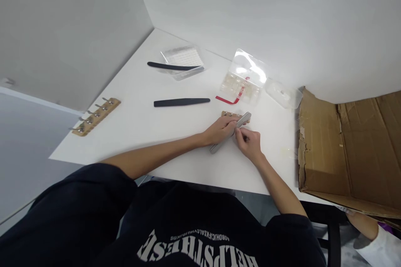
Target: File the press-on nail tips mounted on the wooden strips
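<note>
A grey nail file (243,120) lies slanted across the fingers of my left hand (221,130), which is closed on it. Close against the file's edge, my right hand (249,142) is closed in a pinch; whatever sits between its fingertips is too small or hidden to make out. Just behind both hands is a wooden strip with metal pegs (224,113), partly covered by my left hand and the file. A black nail file (181,102) rests flat on the table to the left of them.
A second black file (169,66) lies across a clear packet (184,56). Behind my hands stands an open clear box (239,85) with a red strip (232,102). Another pegged wooden strip (98,117) is at left, a cardboard box (326,146) at right. A clear case (283,93) lies near the wall.
</note>
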A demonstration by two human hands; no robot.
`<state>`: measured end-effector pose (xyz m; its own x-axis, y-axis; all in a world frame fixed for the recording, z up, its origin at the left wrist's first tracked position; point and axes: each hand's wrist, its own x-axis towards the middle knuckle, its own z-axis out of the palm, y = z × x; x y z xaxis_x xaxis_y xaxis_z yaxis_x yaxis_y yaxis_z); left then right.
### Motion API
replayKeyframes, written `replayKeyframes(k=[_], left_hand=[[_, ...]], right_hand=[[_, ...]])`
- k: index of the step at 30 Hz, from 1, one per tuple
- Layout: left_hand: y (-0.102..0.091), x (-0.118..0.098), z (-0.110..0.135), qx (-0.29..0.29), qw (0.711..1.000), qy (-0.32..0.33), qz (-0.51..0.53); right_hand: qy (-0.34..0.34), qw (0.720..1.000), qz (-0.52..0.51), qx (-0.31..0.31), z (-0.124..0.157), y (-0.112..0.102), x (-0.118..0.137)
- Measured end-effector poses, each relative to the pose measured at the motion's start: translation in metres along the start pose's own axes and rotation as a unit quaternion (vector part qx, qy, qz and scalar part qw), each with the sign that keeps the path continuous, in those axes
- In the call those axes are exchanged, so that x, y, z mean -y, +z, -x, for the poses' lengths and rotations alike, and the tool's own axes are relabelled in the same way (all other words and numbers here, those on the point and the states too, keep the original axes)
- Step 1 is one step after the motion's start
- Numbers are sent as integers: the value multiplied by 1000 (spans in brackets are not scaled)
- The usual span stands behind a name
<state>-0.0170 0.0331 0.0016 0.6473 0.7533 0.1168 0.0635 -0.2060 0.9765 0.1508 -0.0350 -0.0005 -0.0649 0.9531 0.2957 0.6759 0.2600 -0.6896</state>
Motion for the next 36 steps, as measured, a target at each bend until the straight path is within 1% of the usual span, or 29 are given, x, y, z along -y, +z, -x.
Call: replayKeyframes(k=[3,4,6,8,12,16,21,25,30,33,36], left_hand=[[0,0,0,-5,1000,3,-4],[0,0,0,-2,1000,6,-4],[0,0,0,3,1000,9,-4],[0,-1,0,7,1000,6,-8],[-1,-2,1,7,1000,4,-20],[-1,1,1,24,999,31,3],[-2,3,1,10,999,32,-14],[-2,4,1,20,999,47,10],[-2,6,1,14,999,36,-12],[-2,7,1,30,998,49,-5],[-2,9,1,27,998,48,9]], right_hand=[[12,999,12,-29,0,1,0],[4,1000,12,-28,1,2,-1],[-20,1000,9,-7,2,3,-1],[-29,1000,11,4,3,4,-2],[6,1000,10,-23,2,2,-2],[-3,1000,6,-7,1,1,-1],[23,999,27,-30,1,2,-3],[1,999,36,-5,2,4,-3],[10,998,55,-35,1,2,-2],[-10,998,55,-25,1,2,-1],[-3,998,56,-36,0,2,0]])
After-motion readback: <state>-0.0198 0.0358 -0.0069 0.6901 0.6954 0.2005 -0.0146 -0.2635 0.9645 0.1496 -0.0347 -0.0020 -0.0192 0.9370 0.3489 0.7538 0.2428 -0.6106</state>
